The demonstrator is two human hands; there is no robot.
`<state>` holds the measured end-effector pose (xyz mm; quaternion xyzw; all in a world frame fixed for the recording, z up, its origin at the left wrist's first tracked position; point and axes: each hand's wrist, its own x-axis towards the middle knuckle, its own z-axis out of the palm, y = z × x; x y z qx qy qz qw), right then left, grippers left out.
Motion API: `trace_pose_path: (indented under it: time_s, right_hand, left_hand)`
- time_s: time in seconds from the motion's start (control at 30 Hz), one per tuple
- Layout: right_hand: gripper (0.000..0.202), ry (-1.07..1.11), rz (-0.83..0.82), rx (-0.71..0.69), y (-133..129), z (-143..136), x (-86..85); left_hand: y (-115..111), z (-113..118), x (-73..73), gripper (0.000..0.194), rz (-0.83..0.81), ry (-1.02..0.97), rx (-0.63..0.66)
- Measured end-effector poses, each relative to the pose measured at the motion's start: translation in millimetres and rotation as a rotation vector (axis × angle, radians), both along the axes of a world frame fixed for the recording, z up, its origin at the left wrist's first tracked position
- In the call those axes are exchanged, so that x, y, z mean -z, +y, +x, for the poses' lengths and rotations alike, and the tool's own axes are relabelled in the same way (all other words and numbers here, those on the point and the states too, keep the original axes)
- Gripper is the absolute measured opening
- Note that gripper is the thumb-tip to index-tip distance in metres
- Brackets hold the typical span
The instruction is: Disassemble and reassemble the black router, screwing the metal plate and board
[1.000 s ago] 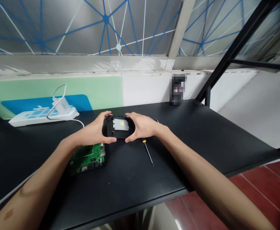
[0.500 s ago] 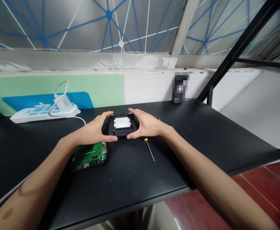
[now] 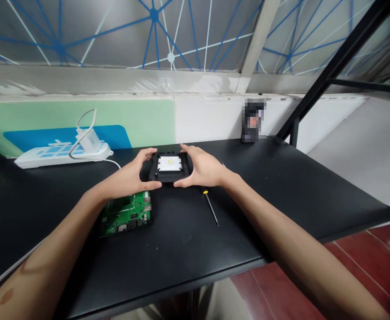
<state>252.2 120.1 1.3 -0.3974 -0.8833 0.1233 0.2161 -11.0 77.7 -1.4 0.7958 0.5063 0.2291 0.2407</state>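
The left hand (image 3: 137, 172) and right hand (image 3: 205, 168) pinch opposite ends of a black casing (image 3: 169, 174) between thumbs and fingers. A green circuit board (image 3: 128, 216) lies on the table (image 3: 188, 249).

open for passing over the black tabletop (image 3: 281, 191) right of the right hand (image 3: 204, 166), toward the slanting black post (image 3: 331, 71). passable too toward the near edge, between green circuit board (image 3: 131, 216) and screwdriver (image 3: 212, 209). filled between left hand (image 3: 134, 174) and right hand by the black casing (image 3: 169, 164), gripped at both ends. obstructed at left by that board and, farther back, by white power strip (image 3: 34, 158) and plugged-in charger (image 3: 91, 141).
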Motion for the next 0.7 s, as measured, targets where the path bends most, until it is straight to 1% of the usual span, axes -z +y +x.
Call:
trace_pose_path:
  time_s: [0.1,0.27,0.4,0.5,0.6,0.67,0.7]
  right_hand:
    - [0.122,-0.009,0.021,0.014,1.6,-1.2,1.7]
    - [0.116,0.017,0.035,0.076,5.7,-0.1,5.6]
    - [0.118,0.012,0.028,0.138,6.9,-0.7,7.3]
    - [0.114,0.016,0.029,0.129,4.8,-3.4,6.6]
    - [0.106,0.029,0.051,0.086,1.5,-6.4,4.7]
    - [0.103,0.033,0.073,0.075,-0.4,-7.5,3.3]
    - [0.103,0.031,0.081,0.078,-1.1,-7.7,2.7]
  left_hand:
    - [1.4,-0.6,2.1,0.104,0.013,0.008,-0.016]
    - [3.9,-6.3,1.7,0.102,0.019,0.005,-0.057]
    - [4.6,-6.5,0.6,0.104,0.050,0.082,-0.108]
    - [3.5,3.3,0.4,0.093,0.067,0.105,-0.130]
    - [2.2,15.5,0.0,0.077,0.124,0.060,-0.130]
    - [1.7,19.3,-0.8,0.075,0.150,0.054,-0.128]
    - [1.5,19.2,-1.3,0.077,0.148,0.063,-0.124]
